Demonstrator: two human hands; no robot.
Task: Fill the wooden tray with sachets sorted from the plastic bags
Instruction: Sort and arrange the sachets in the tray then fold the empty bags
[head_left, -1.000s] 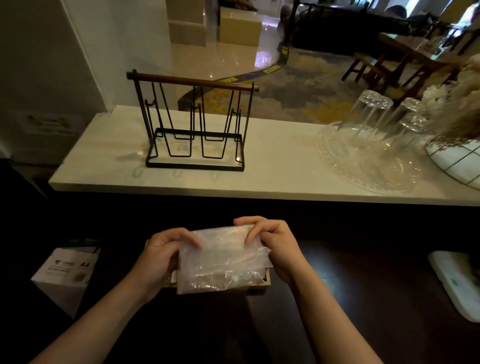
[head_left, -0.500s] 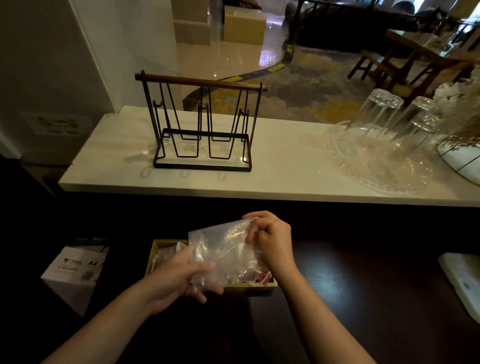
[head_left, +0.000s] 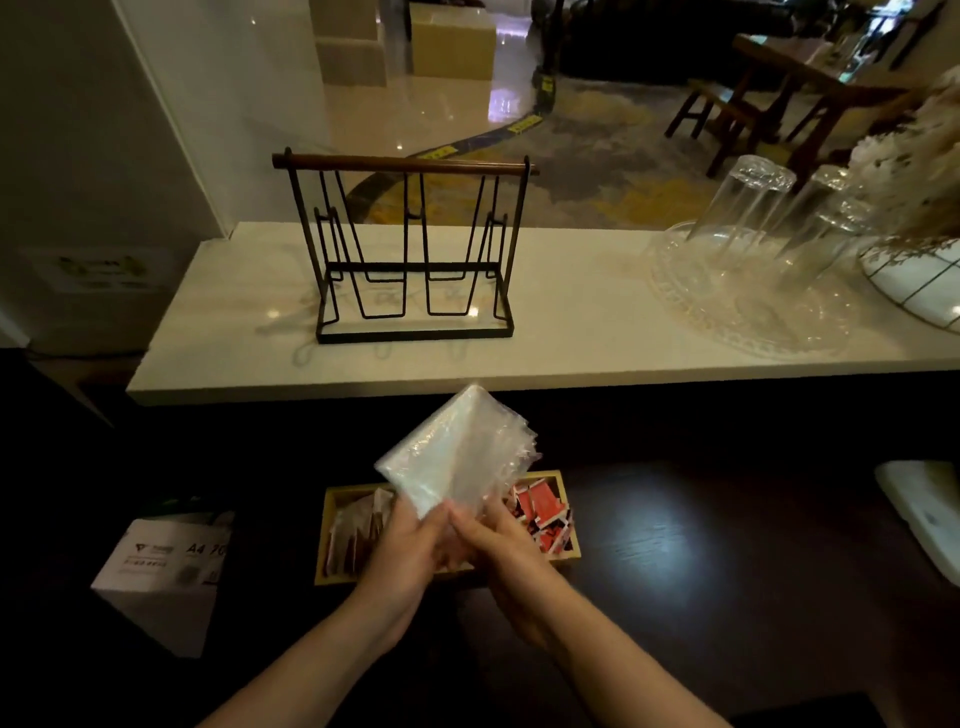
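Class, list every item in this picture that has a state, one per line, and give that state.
Clear plastic bag: held up over the tray, looks empty.
Left hand: grips the bag's lower edge.
Right hand: grips the same edge.
Wooden tray: holds red sachets at right, pale packets at left.
Drinking glasses: upside down.

The hands have upended the plastic bag, baring red sachets.

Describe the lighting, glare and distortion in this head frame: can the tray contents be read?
Head view: dim foreground, bright counter behind; a glare patch on the dark table; wide-angle bending at the edges. The plastic bag, held by both hands, left and right, looks soft. In the wooden tray, red sachets show; print unreadable.
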